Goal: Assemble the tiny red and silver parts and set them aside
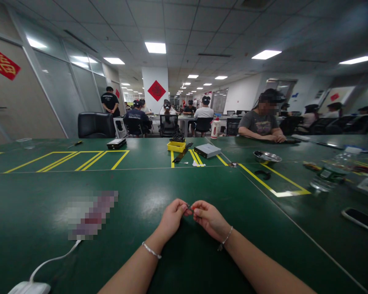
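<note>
Above the green table [135, 245], my left hand [172, 215] and my right hand [210, 218] meet fingertip to fingertip. Both are closed in a pinch on a small dark, metallic-looking piece [188, 206]. A speck of orange-red shows at the right fingertips; whether it belongs to the same piece I cannot tell. Most of what they hold is hidden by the fingers. Each wrist wears a bracelet.
A blurred-out flat object [95, 216] lies to the left on a white cable [53, 258]. Farther back are a yellow bin [176, 146], a grey box [207, 150] and a metal bowl [267, 156]. A bottle [331, 171] and phone [362, 220] are right. A person [262, 120] sits opposite.
</note>
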Tool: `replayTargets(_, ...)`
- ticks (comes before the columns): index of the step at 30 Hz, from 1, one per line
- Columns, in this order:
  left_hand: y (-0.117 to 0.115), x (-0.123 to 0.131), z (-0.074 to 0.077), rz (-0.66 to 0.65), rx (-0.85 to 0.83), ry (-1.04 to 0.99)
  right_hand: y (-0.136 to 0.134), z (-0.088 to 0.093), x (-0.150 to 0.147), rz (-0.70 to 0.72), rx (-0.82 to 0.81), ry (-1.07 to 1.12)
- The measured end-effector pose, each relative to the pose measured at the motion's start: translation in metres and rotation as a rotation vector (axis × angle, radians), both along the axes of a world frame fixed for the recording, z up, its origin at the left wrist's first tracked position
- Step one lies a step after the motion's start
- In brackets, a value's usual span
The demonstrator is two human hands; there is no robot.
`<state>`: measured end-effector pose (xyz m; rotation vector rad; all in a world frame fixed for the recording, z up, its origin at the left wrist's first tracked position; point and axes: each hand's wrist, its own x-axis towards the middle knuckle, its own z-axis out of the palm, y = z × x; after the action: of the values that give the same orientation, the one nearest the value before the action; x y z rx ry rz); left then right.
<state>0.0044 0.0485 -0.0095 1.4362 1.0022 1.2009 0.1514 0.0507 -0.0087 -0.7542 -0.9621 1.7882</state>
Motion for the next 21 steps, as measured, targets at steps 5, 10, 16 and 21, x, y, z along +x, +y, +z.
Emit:
replayTargets(5,0.0001,0.0010,-0.0016,-0.029,-0.027,-0.035,0.0009,-0.0002,0.0002,-0.003,-0.028,-0.002)
replayTargets(10,0.0003,-0.0002,-0.0034,0.001,0.010,0.068,0.0020,0.0000,-0.0001,0.002,-0.044,0.027)
replayTargets(16,-0.0016,-0.0005,0.0019,-0.012,0.010,0.066,0.0018,-0.0012,0.0008,-0.003,-0.018,0.024)
replayTargets(21,-0.0006,-0.0018,0.0027,0.030,0.030,0.159,0.0006,0.0005,0.0014,-0.003,-0.013,0.015)
